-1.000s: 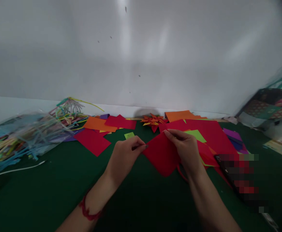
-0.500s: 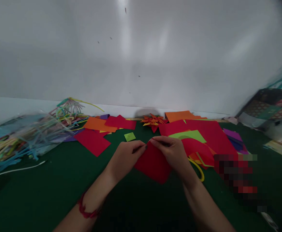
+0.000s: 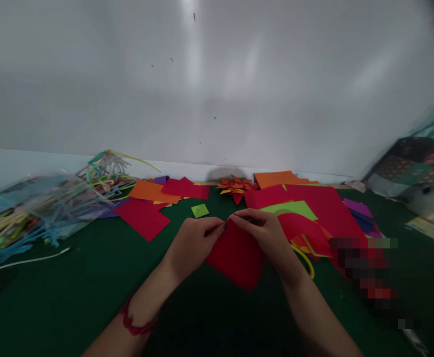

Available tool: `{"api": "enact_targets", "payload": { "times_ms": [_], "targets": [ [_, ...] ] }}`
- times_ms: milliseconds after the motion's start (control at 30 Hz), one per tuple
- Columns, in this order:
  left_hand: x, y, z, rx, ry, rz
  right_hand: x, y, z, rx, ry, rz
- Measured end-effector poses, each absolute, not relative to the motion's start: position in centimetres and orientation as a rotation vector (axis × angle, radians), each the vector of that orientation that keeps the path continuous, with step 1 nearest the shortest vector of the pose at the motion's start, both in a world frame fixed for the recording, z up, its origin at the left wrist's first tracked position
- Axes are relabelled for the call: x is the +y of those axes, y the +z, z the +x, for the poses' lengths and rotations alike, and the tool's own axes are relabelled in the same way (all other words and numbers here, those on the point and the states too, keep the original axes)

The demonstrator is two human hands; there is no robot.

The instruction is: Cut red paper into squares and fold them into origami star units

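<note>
A square of red paper (image 3: 237, 255) hangs between my hands, a little above the dark green table, with its lower corner pointing toward me. My left hand (image 3: 196, 243) pinches its upper left edge between thumb and fingers. With thumb and forefinger, my right hand (image 3: 263, 235) pinches the same paper close by at the top, where the edge looks slightly bent. The fingertips hide part of that edge. Just beyond my left hand lies a small lime-green folded square (image 3: 200, 210).
Red and orange sheets (image 3: 142, 218) lie at the back left, near a bag of colourful pipe cleaners (image 3: 53, 198). An orange paper flower (image 3: 237, 186) sits at the back. Large red sheets (image 3: 324, 208) and a yellow handle-like loop (image 3: 308, 263) are at right. A white cable (image 3: 34, 260) lies at left.
The red paper's lower corner has swung slightly down and toward me. Both hands keep their pinch at the top edge, nearly in the same place.
</note>
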State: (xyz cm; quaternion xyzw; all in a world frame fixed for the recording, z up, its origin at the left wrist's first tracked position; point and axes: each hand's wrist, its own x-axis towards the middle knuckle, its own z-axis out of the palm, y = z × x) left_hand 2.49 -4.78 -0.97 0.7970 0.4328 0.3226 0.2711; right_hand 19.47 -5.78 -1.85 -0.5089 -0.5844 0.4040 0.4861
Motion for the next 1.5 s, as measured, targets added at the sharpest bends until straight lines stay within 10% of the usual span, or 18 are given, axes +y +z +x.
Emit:
{"api": "enact_targets", "payload": {
  "times_ms": [1500],
  "targets": [
    [-3.3, -3.9, 3.6, 1.197, 1.049, 1.755, -3.8, -3.4, 20.6, -0.982, 0.669, -1.228]
  ]
}}
